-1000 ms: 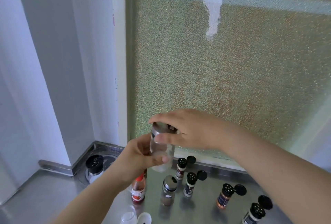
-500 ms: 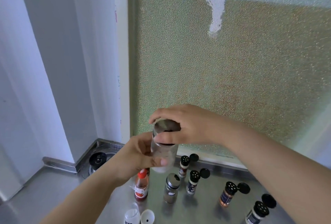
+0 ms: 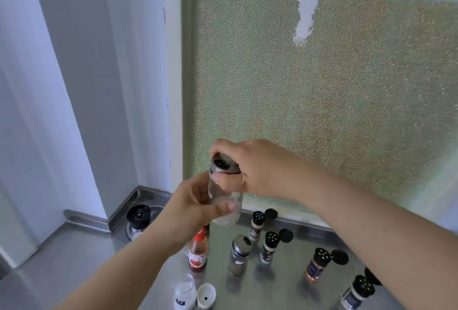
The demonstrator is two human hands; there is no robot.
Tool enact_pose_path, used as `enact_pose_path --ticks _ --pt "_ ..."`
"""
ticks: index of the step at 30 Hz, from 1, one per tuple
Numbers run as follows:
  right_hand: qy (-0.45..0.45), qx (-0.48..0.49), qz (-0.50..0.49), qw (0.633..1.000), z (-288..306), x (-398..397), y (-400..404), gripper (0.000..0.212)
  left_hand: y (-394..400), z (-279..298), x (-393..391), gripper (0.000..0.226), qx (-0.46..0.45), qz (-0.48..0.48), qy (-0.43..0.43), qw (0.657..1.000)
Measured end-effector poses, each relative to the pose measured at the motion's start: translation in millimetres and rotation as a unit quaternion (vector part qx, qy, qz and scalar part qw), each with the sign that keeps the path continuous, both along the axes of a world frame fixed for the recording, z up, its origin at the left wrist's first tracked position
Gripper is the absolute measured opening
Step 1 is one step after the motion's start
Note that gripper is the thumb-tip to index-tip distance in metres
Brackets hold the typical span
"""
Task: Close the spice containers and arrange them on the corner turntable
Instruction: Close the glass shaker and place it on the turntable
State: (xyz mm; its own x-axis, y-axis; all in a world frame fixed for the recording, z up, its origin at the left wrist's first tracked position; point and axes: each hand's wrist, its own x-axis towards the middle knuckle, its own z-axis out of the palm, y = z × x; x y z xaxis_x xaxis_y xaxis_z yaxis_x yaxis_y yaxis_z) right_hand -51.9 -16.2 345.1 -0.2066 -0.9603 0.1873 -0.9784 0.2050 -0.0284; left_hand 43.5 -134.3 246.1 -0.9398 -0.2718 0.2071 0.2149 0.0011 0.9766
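You hold the glass jar in the air, above the counter, with both hands. Your left hand is wrapped around the glass body, thumb across the front. Your right hand grips the metal cap from above, with fingers curled around its rim.

To close it well, I think you should keep the left hand firm and the jar upright, and turn only the cap until it stops. The glass looks smooth, so do not loosen the lower grip while you twist.

Directly under the jar stand a red bottle and a grey-capped jar. To the right of the jar, lower on the counter, several small shakers stand with black flip lids open: one near the back ledge, one in front of it, an orange one further right, and one at the right edge of the view. Below the jar, near you, a white bottle stands with its white cap beside it.

The turntable lies to the left of the jar, in the corner, and a black-topped grinder already stands on it. The walls are close on two sides there, so bring the jar in from the front. The way from the jar to the left looks free, so lower it there and not over the open shakers.
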Motion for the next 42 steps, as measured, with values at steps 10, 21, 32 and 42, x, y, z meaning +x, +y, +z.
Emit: enact_pose_path --ticks 10,21,32,42 --pt "0.04 0.009 -0.181 0.983 -22 10 -39 0.056 -20 -10 0 0.047 -0.177 0.173 -0.047 0.968" --pt "-0.082 0.085 0.043 0.992 -11 7 -70 0.037 -52 -18 30 0.033 -0.011 0.056 -0.016 0.998" --pt "-0.105 0.026 0.027 0.994 -58 13 -144 0.045 -118 -37 36 0.044 -0.025 0.118 -0.061 0.991" --pt "-0.127 0.023 -0.036 0.991 -100 -21 -222 0.046 -197 -72 1 0.075 -0.09 0.169 -0.158 0.969"
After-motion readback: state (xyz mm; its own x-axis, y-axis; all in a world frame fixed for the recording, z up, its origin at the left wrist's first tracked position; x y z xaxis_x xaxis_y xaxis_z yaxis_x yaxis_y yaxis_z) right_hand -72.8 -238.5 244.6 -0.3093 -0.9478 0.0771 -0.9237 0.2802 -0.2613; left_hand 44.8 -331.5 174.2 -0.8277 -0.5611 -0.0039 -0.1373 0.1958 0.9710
